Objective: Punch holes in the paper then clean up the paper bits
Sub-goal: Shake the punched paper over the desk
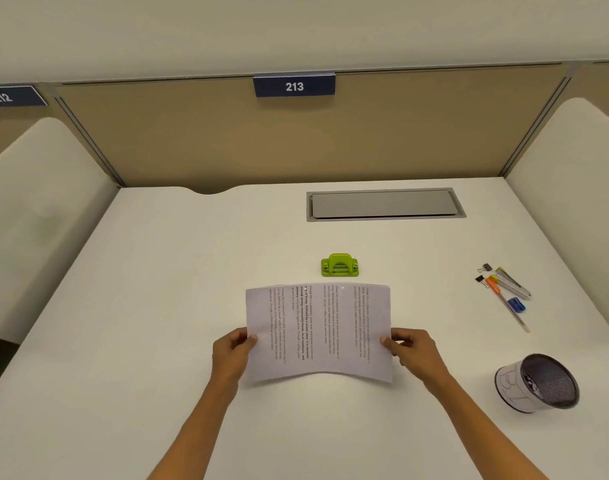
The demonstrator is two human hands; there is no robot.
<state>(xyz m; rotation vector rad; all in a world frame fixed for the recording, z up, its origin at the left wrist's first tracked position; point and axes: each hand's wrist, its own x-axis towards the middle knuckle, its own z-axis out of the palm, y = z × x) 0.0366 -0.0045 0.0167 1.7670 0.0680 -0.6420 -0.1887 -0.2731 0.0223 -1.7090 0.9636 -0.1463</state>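
Observation:
A printed sheet of paper [318, 332] is held above the white desk [157, 306], turned sideways and bowed slightly upward in the middle. My left hand [232, 355] pinches its left edge and my right hand [412, 351] pinches its right edge. A small green hole punch [340, 265] stands on the desk just beyond the paper's far edge, apart from it. No paper bits are visible on the desk.
A mesh cup [538, 382] with white scraps inside stands at the right front. Pens, a highlighter and binder clips [504, 289] lie at the right. A grey cable hatch [384, 204] sits at the back. Cubicle walls enclose the desk on three sides.

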